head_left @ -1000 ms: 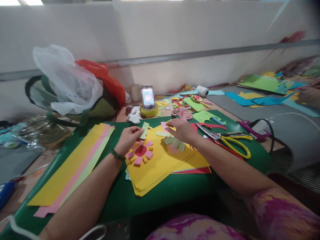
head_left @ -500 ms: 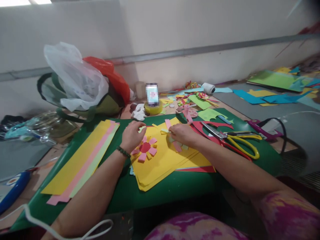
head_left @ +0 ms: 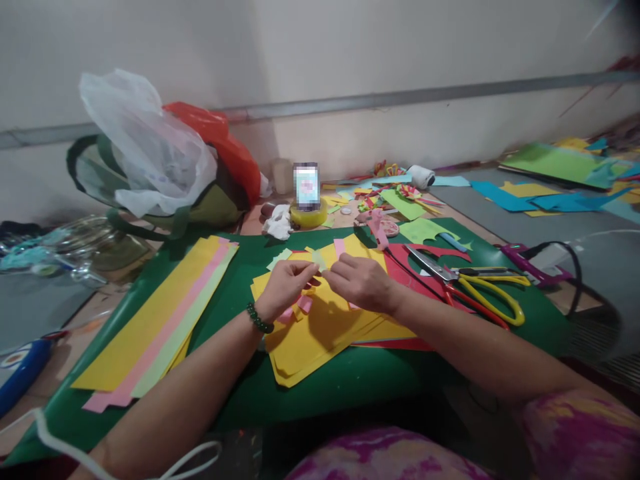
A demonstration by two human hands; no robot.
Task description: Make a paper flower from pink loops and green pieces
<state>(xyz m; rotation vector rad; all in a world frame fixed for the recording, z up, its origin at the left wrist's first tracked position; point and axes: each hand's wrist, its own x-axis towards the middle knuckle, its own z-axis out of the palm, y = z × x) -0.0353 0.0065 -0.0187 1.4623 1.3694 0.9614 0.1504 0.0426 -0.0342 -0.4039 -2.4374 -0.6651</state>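
Observation:
My left hand (head_left: 289, 285) and my right hand (head_left: 361, 283) meet over a stack of yellow paper sheets (head_left: 315, 353). Both are closed in a pinch, fingertips almost touching. A small pale green paper strip (head_left: 318, 257) shows at their fingertips. Below the left fingers lies a paper flower with pink petals (head_left: 304, 305), its red middle mostly covered by the hand. A pink paper strip (head_left: 339, 248) lies just beyond my right hand, and another pale green piece (head_left: 280, 259) lies beyond my left.
Long yellow, pink and green strips (head_left: 145, 320) lie at left on the green mat (head_left: 320, 403). To the right are scissors (head_left: 493, 300) and red paper (head_left: 403, 283). A pink glue gun (head_left: 377, 230), a phone (head_left: 307, 187) and a bag (head_left: 215, 207) stand or lie farther back.
My right hand has moved left from the small strips, and my left hand has shifted right. They now meet above the paper flower, partly covering it.

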